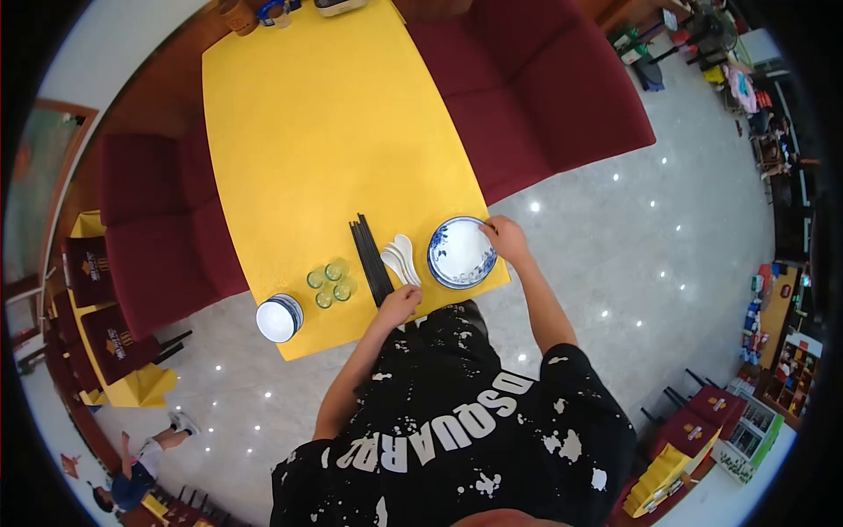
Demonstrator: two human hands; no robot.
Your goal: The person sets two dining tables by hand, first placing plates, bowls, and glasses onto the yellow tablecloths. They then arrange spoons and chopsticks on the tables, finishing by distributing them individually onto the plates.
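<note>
My right hand [505,237] grips the right rim of a stack of white plates [462,252] with blue patterns, near the table's front right corner. My left hand [399,306] is closed at the table's front edge, by the lower ends of black chopsticks [371,259] and white spoons [399,259]; what its fingers hold, if anything, is hidden. Left of the chopsticks stand several greenish glasses [332,283]. A stack of bowls [279,318] sits at the front left corner.
The yellow table [316,132] stretches away from me. Dark red benches [544,97] flank both sides. At its far end are a brown container [237,16] and small items. A person [136,474] is at the lower left.
</note>
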